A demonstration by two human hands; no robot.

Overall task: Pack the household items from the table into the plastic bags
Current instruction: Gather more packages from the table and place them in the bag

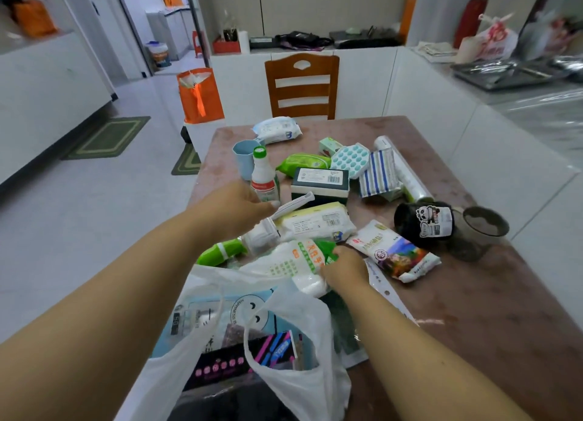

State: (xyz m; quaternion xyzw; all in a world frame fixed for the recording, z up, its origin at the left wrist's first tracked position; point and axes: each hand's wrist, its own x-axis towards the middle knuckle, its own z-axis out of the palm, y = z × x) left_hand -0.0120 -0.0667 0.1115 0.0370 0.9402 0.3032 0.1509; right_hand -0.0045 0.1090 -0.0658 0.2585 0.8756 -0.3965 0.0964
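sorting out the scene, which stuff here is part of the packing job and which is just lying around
Job: white plastic bag; green-and-white packet gripped by right hand; white bottle by left hand; salt packet.
Lying about: wooden chair; orange bag; floor mat.

"HAPPINESS" rings a smiley on the blue packet (249,313) in the plastic bag (303,386).
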